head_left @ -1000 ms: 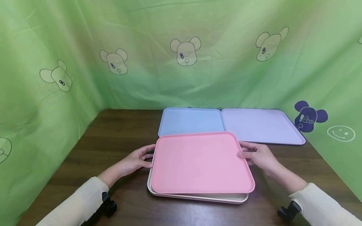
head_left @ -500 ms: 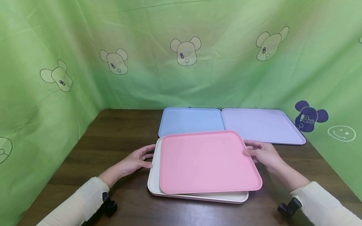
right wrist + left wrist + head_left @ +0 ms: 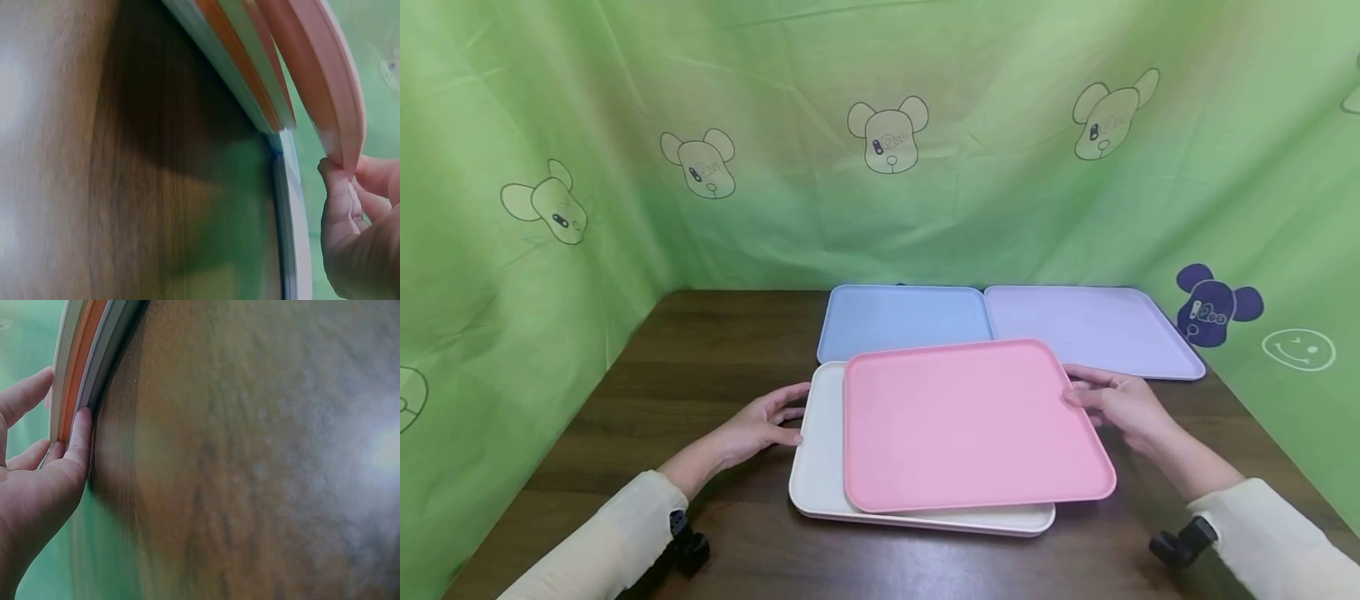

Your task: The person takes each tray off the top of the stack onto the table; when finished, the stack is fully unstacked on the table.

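My right hand (image 3: 1123,406) pinches the right edge of a pink tray (image 3: 977,425). The tray lies askew over a stack topped by a white tray (image 3: 822,454), and its right side reaches past the stack. In the right wrist view, thumb and fingers grip the rim of the pink tray (image 3: 312,69), with a gap between it and the layers beneath. At the stack's left side, my left hand (image 3: 765,427) touches the edge with its thumb and fingertips. The left wrist view shows the stack's layered side, including an orange layer (image 3: 80,375), against those fingers.
Behind the stack a blue tray (image 3: 902,321) and a purple tray (image 3: 1090,329) lie side by side along the back of the dark wooden table (image 3: 730,333). A green curtain (image 3: 775,225) with mouse-like drawings hangs round the back and sides.
The pink tray has slid right in my right hand and swung up a little at its right side, baring the left part of the white tray. My left hand has stayed in place.
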Tool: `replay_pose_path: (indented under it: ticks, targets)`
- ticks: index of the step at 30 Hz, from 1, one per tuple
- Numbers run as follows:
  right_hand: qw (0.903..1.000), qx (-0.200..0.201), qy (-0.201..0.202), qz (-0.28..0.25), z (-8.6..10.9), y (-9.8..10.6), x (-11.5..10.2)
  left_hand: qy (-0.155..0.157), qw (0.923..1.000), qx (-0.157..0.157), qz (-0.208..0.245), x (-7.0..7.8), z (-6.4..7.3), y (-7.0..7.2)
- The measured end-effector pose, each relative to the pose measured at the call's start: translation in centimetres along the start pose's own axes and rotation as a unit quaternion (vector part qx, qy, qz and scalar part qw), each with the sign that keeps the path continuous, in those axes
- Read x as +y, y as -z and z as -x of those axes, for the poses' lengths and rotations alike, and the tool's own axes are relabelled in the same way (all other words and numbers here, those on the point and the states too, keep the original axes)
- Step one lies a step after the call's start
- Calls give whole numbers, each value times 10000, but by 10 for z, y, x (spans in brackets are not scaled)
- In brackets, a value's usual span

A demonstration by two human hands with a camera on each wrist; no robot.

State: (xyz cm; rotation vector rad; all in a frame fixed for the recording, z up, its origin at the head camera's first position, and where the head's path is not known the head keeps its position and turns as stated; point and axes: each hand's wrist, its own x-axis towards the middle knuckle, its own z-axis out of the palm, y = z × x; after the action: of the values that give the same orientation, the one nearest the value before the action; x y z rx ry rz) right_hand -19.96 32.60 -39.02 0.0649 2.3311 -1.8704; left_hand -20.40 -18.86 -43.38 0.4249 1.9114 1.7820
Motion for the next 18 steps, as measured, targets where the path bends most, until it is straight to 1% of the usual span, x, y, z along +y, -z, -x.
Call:
replay_pose_path:
  ticks: [4,9,13,18]
  targets:
    - [9991,-107,0,-410,-1,10,3,-29,10000,12,21,0,0,0]
    - [9984,-206,-24,-517,-4,25,9,-39,10000,4,18,0,0,1]
    - [9966,-322,44,-764,-3,45,18,56,10000,38,-53,0,0,1]
    - [9939,-399,55,-1031,-2,77,26,152,9998,109,-82,2,0,0]
